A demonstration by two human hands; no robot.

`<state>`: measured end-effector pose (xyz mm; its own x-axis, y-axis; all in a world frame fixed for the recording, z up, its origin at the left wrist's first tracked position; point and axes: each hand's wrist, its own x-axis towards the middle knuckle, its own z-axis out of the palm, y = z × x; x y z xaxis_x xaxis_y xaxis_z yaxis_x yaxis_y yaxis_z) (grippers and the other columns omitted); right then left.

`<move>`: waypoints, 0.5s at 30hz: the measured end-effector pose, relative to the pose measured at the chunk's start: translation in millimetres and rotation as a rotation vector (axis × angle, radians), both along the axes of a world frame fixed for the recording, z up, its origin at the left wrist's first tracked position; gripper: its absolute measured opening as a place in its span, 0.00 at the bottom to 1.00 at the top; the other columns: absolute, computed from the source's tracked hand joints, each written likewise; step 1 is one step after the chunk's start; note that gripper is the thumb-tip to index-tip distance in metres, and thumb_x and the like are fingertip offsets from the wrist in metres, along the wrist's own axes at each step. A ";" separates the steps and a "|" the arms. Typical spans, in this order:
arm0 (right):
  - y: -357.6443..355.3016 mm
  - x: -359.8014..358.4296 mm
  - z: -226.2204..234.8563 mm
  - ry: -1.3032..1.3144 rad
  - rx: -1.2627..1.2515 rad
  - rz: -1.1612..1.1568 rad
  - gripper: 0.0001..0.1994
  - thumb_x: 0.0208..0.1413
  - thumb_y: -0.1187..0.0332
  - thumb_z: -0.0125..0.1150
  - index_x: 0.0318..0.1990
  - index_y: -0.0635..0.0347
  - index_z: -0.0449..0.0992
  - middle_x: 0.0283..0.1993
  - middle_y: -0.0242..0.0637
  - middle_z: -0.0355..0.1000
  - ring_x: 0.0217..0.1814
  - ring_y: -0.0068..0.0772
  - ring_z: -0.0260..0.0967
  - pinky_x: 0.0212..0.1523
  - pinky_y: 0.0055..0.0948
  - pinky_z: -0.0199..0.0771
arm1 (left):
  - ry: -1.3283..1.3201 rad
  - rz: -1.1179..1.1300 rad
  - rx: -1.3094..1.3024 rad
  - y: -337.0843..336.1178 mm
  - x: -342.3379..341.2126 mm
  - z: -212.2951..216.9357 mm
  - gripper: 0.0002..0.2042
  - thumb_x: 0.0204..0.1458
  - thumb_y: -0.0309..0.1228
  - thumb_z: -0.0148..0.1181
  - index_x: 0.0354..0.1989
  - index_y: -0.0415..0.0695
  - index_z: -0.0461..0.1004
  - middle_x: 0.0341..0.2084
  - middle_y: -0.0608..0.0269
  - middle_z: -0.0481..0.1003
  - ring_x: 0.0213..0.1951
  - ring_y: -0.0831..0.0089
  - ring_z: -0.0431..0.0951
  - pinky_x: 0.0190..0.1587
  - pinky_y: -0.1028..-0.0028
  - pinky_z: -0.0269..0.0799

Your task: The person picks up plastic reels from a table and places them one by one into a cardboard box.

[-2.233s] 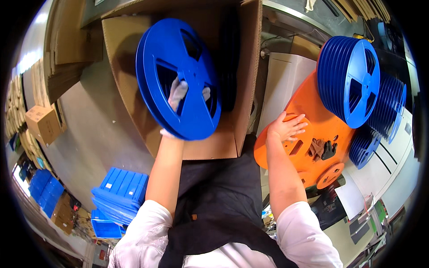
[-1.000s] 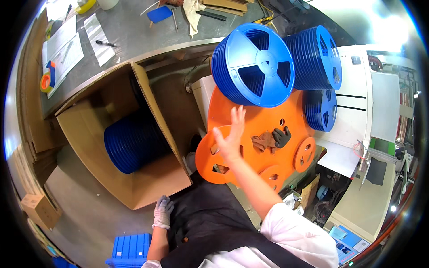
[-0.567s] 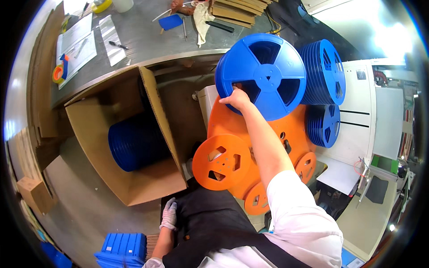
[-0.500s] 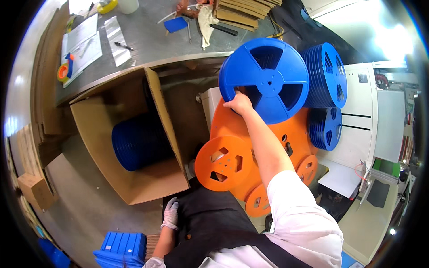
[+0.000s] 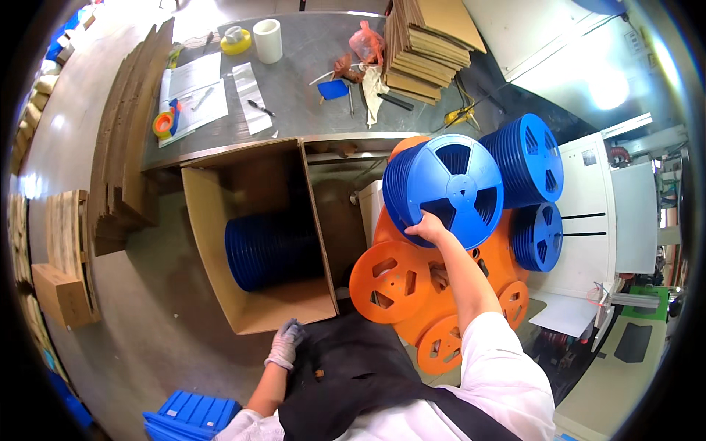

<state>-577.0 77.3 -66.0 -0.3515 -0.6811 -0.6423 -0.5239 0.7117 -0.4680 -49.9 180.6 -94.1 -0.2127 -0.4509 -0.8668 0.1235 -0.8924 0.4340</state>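
Note:
My right hand [image 5: 430, 226], bare, grips the lower left edge of the front blue reel [image 5: 460, 187], its fingers closed at a window-like cutout. That reel lines up with a stack of blue reels [image 5: 403, 176] behind it, on a large orange disc-shaped stand [image 5: 496, 235]. My left hand [image 5: 285, 345] wears a pale glove with greyish fingertips. It hangs low beside my black apron [image 5: 353, 360], empty, fingers loosely extended, near the front corner of an open cardboard box [image 5: 243, 321]. More dark blue reels [image 5: 265, 253] lie in the box.
Two more blue reel stacks [image 5: 540, 158] [image 5: 546, 237] stand at the right. Smaller orange discs [image 5: 391, 283] surround the stand. Behind, a grey metal table [image 5: 309, 44] holds flat cardboard [image 5: 423, 59], papers and tape. Blue crates [image 5: 193, 413] sit at lower left.
The front blue reel looked larger and closer before; now it appears smaller, in line with the stack behind it. My right hand still holds its edge. The view has shifted, showing more table.

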 end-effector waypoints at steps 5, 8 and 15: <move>3.1 61.2 154.2 -0.383 -0.310 -0.403 0.21 0.43 0.70 0.64 0.47 0.68 0.75 0.37 0.42 0.76 0.38 0.37 0.74 0.43 0.30 0.73 | 0.016 0.005 -0.138 -40.9 24.7 27.2 0.15 0.60 0.29 0.53 0.55 0.42 0.70 0.40 0.66 0.74 0.39 0.74 0.74 0.46 0.75 0.72; 35.1 116.2 238.9 -0.795 -0.571 -0.651 0.12 0.47 0.71 0.61 0.39 0.65 0.74 0.34 0.41 0.74 0.33 0.36 0.73 0.38 0.33 0.76 | 0.192 0.047 -0.293 -65.3 46.0 27.0 0.16 0.59 0.29 0.53 0.55 0.40 0.70 0.39 0.66 0.75 0.38 0.77 0.74 0.42 0.78 0.70; 89.5 241.2 280.4 -1.503 -0.918 -0.694 0.15 0.45 0.63 0.63 0.36 0.57 0.65 0.20 0.24 0.53 0.21 0.21 0.49 0.26 0.25 0.54 | -0.086 0.035 -0.956 -169.0 26.8 173.5 0.19 0.61 0.32 0.50 0.60 0.38 0.67 0.50 0.57 0.74 0.52 0.70 0.73 0.56 0.73 0.67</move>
